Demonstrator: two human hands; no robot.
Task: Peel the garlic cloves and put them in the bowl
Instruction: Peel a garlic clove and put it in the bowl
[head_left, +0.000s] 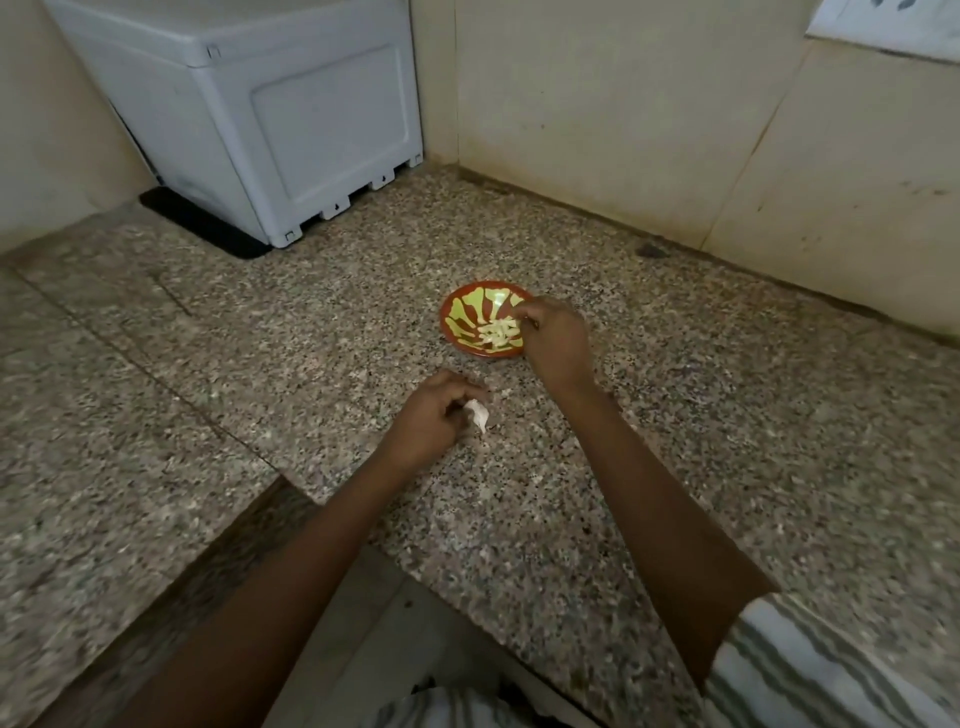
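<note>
Hovering over the bowl's (451, 323) right rim, the right grip (556, 338) curls, contents untellable, peeled cloves (496, 333) just left of it, while the left grip (428, 415), short of the bowl, pinches a white garlic piece (478, 414).

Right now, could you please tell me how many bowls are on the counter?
1: the bowl sits mid-counter, holding peeled cloves, with the right hand at its right rim. None seems hidden.
</note>
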